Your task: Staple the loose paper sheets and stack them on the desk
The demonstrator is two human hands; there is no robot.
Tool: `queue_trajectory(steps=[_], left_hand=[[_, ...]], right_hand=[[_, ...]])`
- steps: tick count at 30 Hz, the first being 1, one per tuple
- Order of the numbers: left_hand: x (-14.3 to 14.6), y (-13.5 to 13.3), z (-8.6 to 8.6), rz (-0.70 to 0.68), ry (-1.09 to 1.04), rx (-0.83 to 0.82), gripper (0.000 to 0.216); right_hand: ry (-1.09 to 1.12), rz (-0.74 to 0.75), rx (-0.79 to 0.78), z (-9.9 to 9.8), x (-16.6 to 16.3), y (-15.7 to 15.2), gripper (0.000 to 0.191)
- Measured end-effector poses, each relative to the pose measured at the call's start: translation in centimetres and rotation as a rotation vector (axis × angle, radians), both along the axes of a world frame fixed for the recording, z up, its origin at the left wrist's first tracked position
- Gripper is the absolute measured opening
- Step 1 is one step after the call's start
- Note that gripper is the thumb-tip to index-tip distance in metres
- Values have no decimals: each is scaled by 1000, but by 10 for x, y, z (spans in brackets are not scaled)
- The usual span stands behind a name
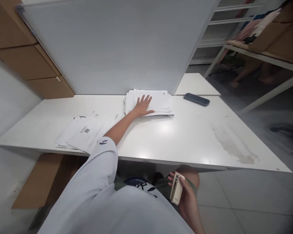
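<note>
My left hand (142, 108) lies flat with its fingers spread on a stack of white paper sheets (158, 101), which sits against the upright white board. Down by my lap, my right hand (185, 195) is closed around a cream-coloured phone (177, 189) with a dark strip near its top edge. A second, looser group of white papers (81, 133) lies on the white table (180, 136) beside my left arm. One of those sheets carries a small square printed code.
A dark, rounded flat object (196, 99) lies on the table's right part. Behind the table stands a large white board (117, 45). Cardboard boxes (41, 61) are stacked at the left, and an opened carton (39, 182) sits below. A metal-framed table (261, 55) stands at right.
</note>
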State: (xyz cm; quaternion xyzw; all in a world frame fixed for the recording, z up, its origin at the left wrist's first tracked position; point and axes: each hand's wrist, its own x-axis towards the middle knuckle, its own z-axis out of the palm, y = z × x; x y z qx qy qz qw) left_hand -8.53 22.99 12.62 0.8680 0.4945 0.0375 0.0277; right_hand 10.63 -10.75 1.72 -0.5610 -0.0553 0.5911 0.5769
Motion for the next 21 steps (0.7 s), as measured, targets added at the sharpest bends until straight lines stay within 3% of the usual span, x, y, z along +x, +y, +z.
queue_trajectory(steps=[2, 5, 8, 10, 12, 14, 16, 21], left_hand=[[-17, -42, 2, -9, -39, 30, 76], [-69, -132, -4, 12, -7, -59, 69], [-130, -225, -25, 390, 12, -160, 89], [-157, -269, -44, 456, 36, -133, 92], [-168, -293, -62, 367, 53, -79, 78], [-164, -303, -77, 242, 42, -11, 59], [-154, -306, -87, 139, 6, 54, 55], [-126, -324, -91, -102, -49, 214, 48]], right_hand=[[10, 52, 2, 3, -2, 1, 45], [51, 163, 40, 8, -9, 8, 38], [155, 379, 52, 9, -27, 18, 36], [228, 548, 52, 8, -47, 27, 37], [252, 657, 50, 9, -72, 34, 38], [236, 746, 56, 11, -99, 40, 41], [271, 832, 67, 14, -122, 43, 43], [329, 709, 45, 17, -136, 42, 34]])
